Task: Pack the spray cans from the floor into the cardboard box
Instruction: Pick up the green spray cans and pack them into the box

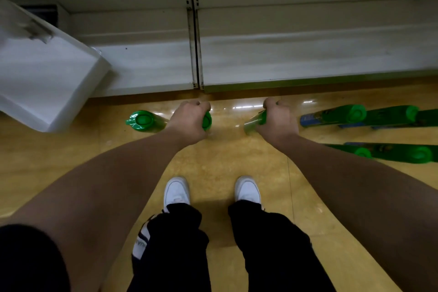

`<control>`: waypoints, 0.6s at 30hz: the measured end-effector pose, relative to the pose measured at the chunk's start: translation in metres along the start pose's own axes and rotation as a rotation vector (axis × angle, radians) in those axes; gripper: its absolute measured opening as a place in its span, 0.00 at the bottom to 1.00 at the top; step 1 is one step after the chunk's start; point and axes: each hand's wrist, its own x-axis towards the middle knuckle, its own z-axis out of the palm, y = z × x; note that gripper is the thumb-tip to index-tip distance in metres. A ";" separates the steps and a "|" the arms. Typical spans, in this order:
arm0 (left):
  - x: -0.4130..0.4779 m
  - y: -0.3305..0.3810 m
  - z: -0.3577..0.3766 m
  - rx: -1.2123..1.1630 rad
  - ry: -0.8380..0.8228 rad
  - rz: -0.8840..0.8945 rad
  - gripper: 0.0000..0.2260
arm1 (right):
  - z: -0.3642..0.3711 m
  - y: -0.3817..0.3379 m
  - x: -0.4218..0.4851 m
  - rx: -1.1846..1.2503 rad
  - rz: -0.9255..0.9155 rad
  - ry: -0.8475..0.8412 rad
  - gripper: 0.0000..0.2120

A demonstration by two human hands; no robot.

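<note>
My left hand (189, 123) is closed around a green spray can (206, 121), of which only the cap end shows. Gripped in my right hand (277, 121) is a second green spray can (254, 123); its end pokes out to the left. A further green-capped can (144, 121) stands on the floor just left of my left hand. Several more green cans (336, 116) lie on their sides on the floor at the right. The pale box (47, 83) sits tilted at the left, its inside hidden.
Empty white store shelving (260, 59) runs across the far side, its base edge close beyond my hands. My white shoes (176, 192) and dark trousers stand on the glossy yellow floor (225, 161) below the hands.
</note>
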 end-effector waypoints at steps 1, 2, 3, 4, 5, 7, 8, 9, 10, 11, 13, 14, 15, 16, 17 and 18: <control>-0.010 0.006 -0.016 0.000 0.000 0.009 0.26 | -0.015 -0.007 -0.009 -0.005 -0.005 -0.007 0.23; -0.020 0.012 -0.034 0.003 0.002 0.015 0.26 | -0.033 -0.014 -0.020 -0.009 -0.009 -0.015 0.23; -0.031 0.018 -0.053 0.008 0.007 0.021 0.26 | -0.052 -0.023 -0.030 -0.013 -0.017 -0.020 0.24; -0.042 0.026 -0.074 0.010 0.010 0.025 0.26 | -0.073 -0.033 -0.042 -0.018 -0.027 -0.022 0.24; -0.054 0.033 -0.095 0.008 0.008 0.027 0.27 | -0.095 -0.043 -0.054 -0.026 -0.036 -0.024 0.25; -0.081 0.052 -0.141 0.008 0.011 0.031 0.27 | -0.147 -0.064 -0.079 -0.049 -0.051 -0.040 0.25; -0.093 0.061 -0.165 0.011 0.022 0.037 0.26 | -0.175 -0.075 -0.090 -0.057 -0.063 -0.049 0.26; -0.106 0.071 -0.188 0.017 0.040 0.046 0.25 | -0.201 -0.086 -0.101 -0.057 -0.077 -0.062 0.26; -0.120 0.080 -0.211 0.021 0.061 0.051 0.25 | -0.227 -0.096 -0.113 -0.053 -0.094 -0.075 0.26; -0.134 0.088 -0.234 0.031 0.087 0.051 0.25 | -0.253 -0.107 -0.124 -0.058 -0.114 -0.078 0.26; -0.161 0.104 -0.278 0.043 0.124 0.029 0.25 | -0.304 -0.128 -0.146 -0.105 -0.159 -0.073 0.26; -0.175 0.112 -0.298 0.045 0.146 0.018 0.25 | -0.327 -0.137 -0.157 -0.130 -0.188 -0.068 0.26; -0.190 0.119 -0.316 0.049 0.172 0.014 0.25 | -0.349 -0.146 -0.169 -0.149 -0.221 -0.068 0.27; -0.205 0.127 -0.334 0.062 0.201 0.011 0.24 | -0.369 -0.155 -0.182 -0.168 -0.257 -0.072 0.28; -0.221 0.136 -0.351 0.081 0.227 0.005 0.25 | -0.388 -0.163 -0.195 -0.193 -0.296 -0.077 0.29; -0.240 0.144 -0.366 0.101 0.251 -0.011 0.26 | -0.405 -0.170 -0.209 -0.218 -0.332 -0.078 0.29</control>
